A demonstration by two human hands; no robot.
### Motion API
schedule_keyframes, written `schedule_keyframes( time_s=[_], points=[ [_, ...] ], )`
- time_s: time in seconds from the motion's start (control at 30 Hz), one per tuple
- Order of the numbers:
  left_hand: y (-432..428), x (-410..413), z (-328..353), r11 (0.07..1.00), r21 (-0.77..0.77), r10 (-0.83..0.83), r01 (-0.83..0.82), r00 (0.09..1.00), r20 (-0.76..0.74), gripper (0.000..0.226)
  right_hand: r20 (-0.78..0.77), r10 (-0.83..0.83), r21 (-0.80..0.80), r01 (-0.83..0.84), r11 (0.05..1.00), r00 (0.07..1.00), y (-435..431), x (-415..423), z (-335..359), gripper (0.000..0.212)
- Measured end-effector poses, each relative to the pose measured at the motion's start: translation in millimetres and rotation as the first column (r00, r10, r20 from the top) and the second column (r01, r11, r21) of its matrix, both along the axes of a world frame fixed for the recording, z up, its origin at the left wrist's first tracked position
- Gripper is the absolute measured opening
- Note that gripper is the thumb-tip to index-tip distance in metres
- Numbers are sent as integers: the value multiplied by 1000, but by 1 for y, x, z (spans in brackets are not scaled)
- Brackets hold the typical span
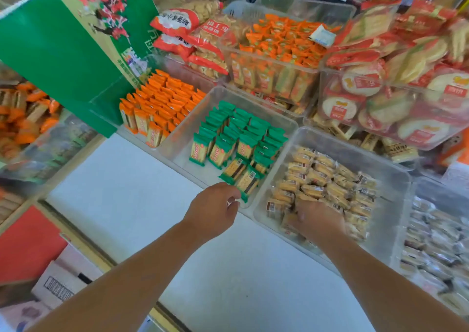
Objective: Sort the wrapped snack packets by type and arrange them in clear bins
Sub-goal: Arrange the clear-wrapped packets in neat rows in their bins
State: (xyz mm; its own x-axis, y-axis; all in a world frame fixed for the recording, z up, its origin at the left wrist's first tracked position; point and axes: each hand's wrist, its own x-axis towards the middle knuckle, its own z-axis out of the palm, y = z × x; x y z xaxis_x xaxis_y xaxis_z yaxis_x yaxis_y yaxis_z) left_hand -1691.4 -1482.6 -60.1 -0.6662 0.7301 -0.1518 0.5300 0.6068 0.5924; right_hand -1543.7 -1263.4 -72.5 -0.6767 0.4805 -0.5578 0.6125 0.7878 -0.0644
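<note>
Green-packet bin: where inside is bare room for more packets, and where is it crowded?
The bin is bare between the green packets and the wall toward the orange packets, and along its near wall. Toward the biscuit bin it is crowded; two flat packets lie by the left hand.

Bins: clear rigid plastic, smooth walls, glossy, glare along the rims.
Green packets: thin plastic film, shiny, crimped ends.
Orange packets: same sort of film, same gloss.
Biscuit packets: see-through film, crinkly, catching light, with matt white barcode patches.
Table: white, smooth, flat, low sheen. Looks like laminate or painted board, can't tell which.
Green box: printed cardboard with a slight satin coat, raw paper edge showing along the top.
Red bags: clear glossy film with red print, wrinkled and reflective.
Carton: pale cardboard, matt, black print on it.
</note>
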Motion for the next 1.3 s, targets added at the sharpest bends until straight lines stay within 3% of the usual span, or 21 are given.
schedule_keyframes(
  time_s=[0.23,0.5,0.63,0.83,0.93,1.0,1.13,1.3],
  points=[
    [-20,-8,6,1000,-5,-27,27,1000,-15,21,15,-105,-8,105,994,994,-10,1,9,30],
    [-31,-34,16,999,-25,-36,36,999,-3,27,-325,-248,-164,204,965,912,-29,-41,61,30],
    [-14,-65,20,990,-139,-2,6,1000,26,35,-446,-318,-279,208,938,837,-38,-58,80,23],
    [35,-107,-8,917,-389,-41,92,990,138,45,-610,-87,-89,41,995,788,-26,-83,59,16],
    [52,-121,-33,854,-488,-88,179,975,205,39,-709,60,27,-57,998,703,-11,-98,31,18],
    [61,-127,-47,811,-526,-157,255,962,224,30,-715,83,43,-75,996,695,-6,-107,17,15],
    [70,-129,-60,831,-491,-129,262,949,289,25,-730,28,-41,-84,996,683,3,-119,5,16],
    [71,-129,-73,906,-397,-20,149,950,311,19,-732,-31,-104,-66,992,680,17,-130,1,18]
  ],
)
